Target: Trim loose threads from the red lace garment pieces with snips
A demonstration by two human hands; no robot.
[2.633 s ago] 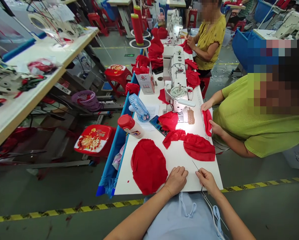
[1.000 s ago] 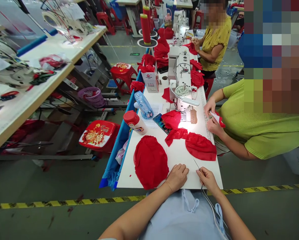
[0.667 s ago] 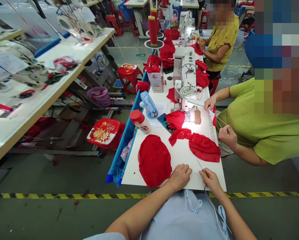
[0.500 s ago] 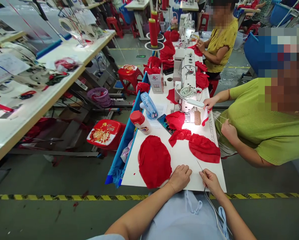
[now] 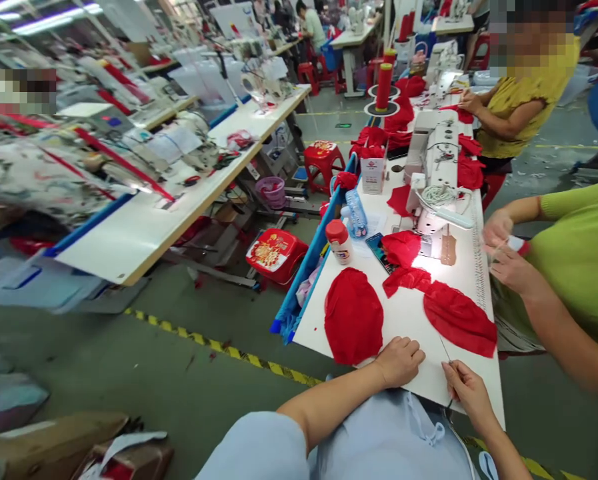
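Note:
My left hand [image 5: 401, 361] rests at the near edge of the white sewing table [image 5: 413, 327], its fingers curled in. Beside it on the left lies a rounded piece of red fabric [image 5: 353, 317]. My right hand [image 5: 469, 388] pinches a thin, dark, pointed tool [image 5: 445, 347]; its tip points forward, and its exact kind is unclear. Ahead of that tip lies a second red fabric piece [image 5: 459, 319] with a gathered edge. A narrow red scrap [image 5: 407, 281] lies farther in, near the lit sewing machine [image 5: 436, 150].
A phone [image 5: 377, 247], a red-capped bottle [image 5: 339, 243], a translucent blue object [image 5: 356, 215] and a white box [image 5: 373, 175] stand or lie along the left. On the right, a co-worker's hands [image 5: 506, 250] hold a small red-and-white piece. A blue cloth trough [image 5: 306, 277] borders the table.
The view has swung left, so the table appears farther right. The co-worker in green has brought both hands together around the small piece. My hands keep the same pose.

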